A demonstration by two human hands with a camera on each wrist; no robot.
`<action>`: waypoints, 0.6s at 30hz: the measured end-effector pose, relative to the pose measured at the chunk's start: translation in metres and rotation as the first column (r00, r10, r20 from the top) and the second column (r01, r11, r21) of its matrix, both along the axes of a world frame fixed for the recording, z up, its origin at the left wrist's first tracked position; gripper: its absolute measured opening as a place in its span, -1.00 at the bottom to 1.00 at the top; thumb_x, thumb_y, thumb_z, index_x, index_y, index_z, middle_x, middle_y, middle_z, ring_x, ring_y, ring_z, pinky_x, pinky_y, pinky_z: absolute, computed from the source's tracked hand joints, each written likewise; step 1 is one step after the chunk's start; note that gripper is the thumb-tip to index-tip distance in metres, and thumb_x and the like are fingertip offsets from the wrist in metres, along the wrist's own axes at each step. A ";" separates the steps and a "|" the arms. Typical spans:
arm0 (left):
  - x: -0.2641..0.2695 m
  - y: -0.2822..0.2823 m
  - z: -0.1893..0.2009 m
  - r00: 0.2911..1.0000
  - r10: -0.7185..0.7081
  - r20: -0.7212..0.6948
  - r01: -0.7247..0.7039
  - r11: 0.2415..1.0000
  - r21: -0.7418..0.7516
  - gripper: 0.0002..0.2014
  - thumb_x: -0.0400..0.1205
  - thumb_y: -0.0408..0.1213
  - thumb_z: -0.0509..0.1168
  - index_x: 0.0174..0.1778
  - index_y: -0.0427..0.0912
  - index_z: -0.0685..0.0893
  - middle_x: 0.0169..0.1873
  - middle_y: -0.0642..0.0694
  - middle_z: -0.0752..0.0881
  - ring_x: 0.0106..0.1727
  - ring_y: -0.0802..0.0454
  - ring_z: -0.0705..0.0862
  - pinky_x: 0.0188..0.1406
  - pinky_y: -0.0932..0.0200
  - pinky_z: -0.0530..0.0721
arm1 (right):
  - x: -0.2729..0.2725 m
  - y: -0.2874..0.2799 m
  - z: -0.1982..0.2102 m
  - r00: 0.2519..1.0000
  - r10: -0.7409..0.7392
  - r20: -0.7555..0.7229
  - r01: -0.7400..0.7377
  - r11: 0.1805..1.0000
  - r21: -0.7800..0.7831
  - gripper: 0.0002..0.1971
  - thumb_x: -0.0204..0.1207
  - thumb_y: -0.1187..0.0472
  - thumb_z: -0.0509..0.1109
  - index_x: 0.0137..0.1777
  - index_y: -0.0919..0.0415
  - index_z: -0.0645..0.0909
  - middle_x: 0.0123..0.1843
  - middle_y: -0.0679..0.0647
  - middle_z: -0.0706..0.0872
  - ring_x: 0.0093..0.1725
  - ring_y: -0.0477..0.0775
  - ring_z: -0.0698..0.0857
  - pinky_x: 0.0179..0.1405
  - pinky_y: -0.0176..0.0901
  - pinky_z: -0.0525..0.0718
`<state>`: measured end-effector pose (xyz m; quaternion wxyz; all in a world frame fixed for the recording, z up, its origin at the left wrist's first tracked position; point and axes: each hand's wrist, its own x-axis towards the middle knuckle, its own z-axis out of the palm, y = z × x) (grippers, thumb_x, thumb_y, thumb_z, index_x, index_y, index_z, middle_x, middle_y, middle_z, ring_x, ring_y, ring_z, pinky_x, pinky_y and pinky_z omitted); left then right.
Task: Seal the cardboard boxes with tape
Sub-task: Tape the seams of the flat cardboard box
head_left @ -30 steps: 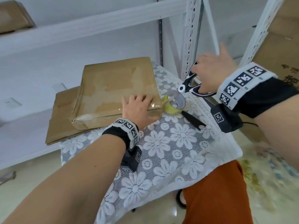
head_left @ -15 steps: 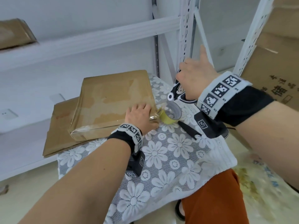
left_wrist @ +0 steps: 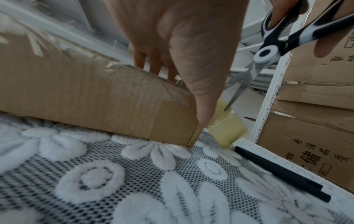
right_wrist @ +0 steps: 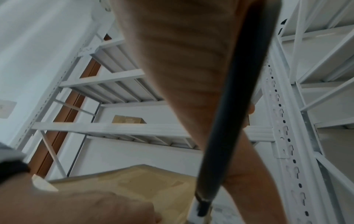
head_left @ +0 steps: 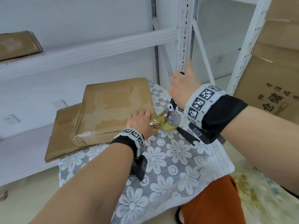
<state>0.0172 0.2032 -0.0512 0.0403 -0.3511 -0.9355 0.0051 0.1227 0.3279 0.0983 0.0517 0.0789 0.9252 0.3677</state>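
Observation:
A flat cardboard box point(head_left: 113, 107) with clear tape on its top lies on the lace-covered table point(head_left: 178, 167). My left hand point(head_left: 140, 118) presses flat on the box's near right corner, its thumb point(left_wrist: 203, 91) straight down the side wall. A yellowish tape roll point(head_left: 171, 123) stands just right of that corner, joined to it by a short tape strip. My right hand point(head_left: 181, 89) grips black and white scissors point(left_wrist: 268, 51) above the roll. The blades point(left_wrist: 239, 89) are parted and point down at the strip. The right wrist view shows only a dark scissors handle point(right_wrist: 229, 106) and the box point(right_wrist: 134, 180).
Flattened cardboard point(head_left: 61, 131) lies under the box and sticks out left. A black pen point(head_left: 187, 136) rests on the cloth right of the roll. White shelf posts point(head_left: 184, 38) rise behind; big printed cartons point(head_left: 275, 81) stand at the right. An orange garment point(head_left: 210, 201) shows below the table edge.
My right hand has carried the scissors left and down, from beside the shelf post to just over the tape strip. My left hand has slid to the box's right corner.

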 end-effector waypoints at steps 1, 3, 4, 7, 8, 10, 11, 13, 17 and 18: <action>0.000 0.001 0.000 1.000 0.000 0.002 0.000 1.000 0.002 -0.40 0.50 0.26 0.30 0.34 -0.04 0.44 0.34 -0.05 0.55 0.40 -0.14 0.47 0.43 -0.10 0.43 | -0.003 -0.001 -0.002 1.000 -0.007 0.017 0.007 1.000 0.000 -0.81 0.62 0.12 0.20 0.12 0.07 0.61 0.22 0.11 0.55 0.36 0.18 0.42 0.47 0.64 -0.10; 0.001 0.002 0.002 1.000 -0.002 0.011 0.002 1.000 0.003 -0.38 0.49 0.27 0.31 0.34 -0.05 0.44 0.35 -0.06 0.55 0.41 -0.15 0.47 0.45 -0.11 0.44 | -0.009 -0.003 -0.007 0.999 -0.018 0.045 0.018 1.000 -0.007 -0.78 0.62 0.09 0.19 0.16 0.05 0.60 0.25 0.11 0.56 0.39 0.18 0.40 0.46 0.65 -0.11; 0.001 0.002 0.002 1.000 -0.001 0.016 0.001 1.000 0.001 -0.37 0.50 0.27 0.32 0.35 -0.05 0.44 0.35 -0.06 0.55 0.42 -0.15 0.47 0.45 -0.11 0.44 | -0.013 -0.005 -0.010 0.998 -0.024 0.060 0.025 1.000 -0.016 -0.77 0.62 0.07 0.19 0.17 0.04 0.60 0.25 0.10 0.57 0.39 0.18 0.40 0.46 0.65 -0.13; 0.001 0.002 0.003 1.000 0.004 0.015 -0.004 1.000 0.001 -0.36 0.50 0.28 0.32 0.36 -0.07 0.44 0.36 -0.08 0.55 0.43 -0.16 0.47 0.46 -0.10 0.44 | -0.025 -0.015 -0.015 0.994 -0.040 0.102 0.044 0.998 -0.039 -0.75 0.61 0.03 0.22 0.21 -0.01 0.61 0.21 0.06 0.60 0.39 0.17 0.40 0.45 0.65 -0.15; 0.001 0.002 0.003 1.000 0.005 0.013 -0.005 1.000 0.006 -0.36 0.50 0.28 0.33 0.35 -0.07 0.44 0.36 -0.08 0.55 0.43 -0.16 0.46 0.46 -0.10 0.44 | -0.027 -0.018 -0.014 0.993 -0.042 0.108 0.047 0.998 -0.040 -0.75 0.61 0.01 0.23 0.21 -0.02 0.61 0.21 0.05 0.60 0.40 0.17 0.40 0.46 0.65 -0.16; 0.003 0.002 0.003 1.000 0.003 0.004 -0.003 1.000 0.018 -0.36 0.51 0.30 0.32 0.34 -0.08 0.45 0.35 -0.08 0.56 0.43 -0.15 0.46 0.43 -0.07 0.46 | -0.032 -0.020 -0.013 0.993 -0.045 0.110 0.051 0.997 -0.052 -0.76 0.62 0.02 0.22 0.20 -0.01 0.62 0.20 0.05 0.62 0.42 0.19 0.40 0.47 0.63 -0.17; 0.003 0.002 0.003 1.000 0.003 -0.002 -0.003 1.000 0.024 -0.35 0.51 0.31 0.32 0.34 -0.08 0.45 0.35 -0.08 0.55 0.42 -0.14 0.46 0.41 -0.06 0.48 | -0.033 -0.019 -0.011 0.993 -0.055 0.104 0.062 0.995 -0.075 -0.74 0.65 0.03 0.18 0.22 0.01 0.60 0.18 0.06 0.62 0.42 0.20 0.41 0.49 0.60 -0.15; 0.005 0.002 0.002 1.000 0.006 -0.014 -0.006 0.999 0.033 -0.35 0.52 0.32 0.30 0.34 -0.09 0.45 0.37 -0.09 0.54 0.42 -0.15 0.47 0.39 -0.04 0.50 | -0.033 -0.016 -0.009 0.995 -0.072 0.069 0.081 0.987 -0.137 -0.70 0.71 0.09 0.06 0.23 0.11 0.59 -0.08 0.05 0.60 0.29 0.22 0.51 0.53 0.49 -0.04; 0.010 0.007 0.004 1.000 0.030 -0.007 -0.030 0.999 0.028 -0.34 0.55 0.32 0.25 0.36 -0.13 0.44 0.42 -0.15 0.52 0.48 -0.22 0.44 0.42 -0.09 0.47 | -0.030 -0.006 -0.014 0.994 -0.034 0.105 0.036 0.999 -0.023 -0.68 0.63 0.23 0.10 -0.36 0.13 0.49 -0.46 -0.08 0.43 -0.40 0.03 0.39 0.48 0.51 0.09; 0.011 0.009 0.005 0.999 0.037 -0.011 -0.036 0.999 0.025 -0.34 0.55 0.33 0.22 0.35 -0.14 0.44 0.39 -0.16 0.54 0.45 -0.22 0.46 0.41 -0.10 0.48 | -0.029 -0.006 -0.016 0.994 -0.024 0.103 0.024 1.000 -0.001 -0.69 0.61 0.26 0.11 -0.38 0.11 0.48 -0.47 -0.10 0.44 -0.41 0.01 0.40 0.47 0.49 0.12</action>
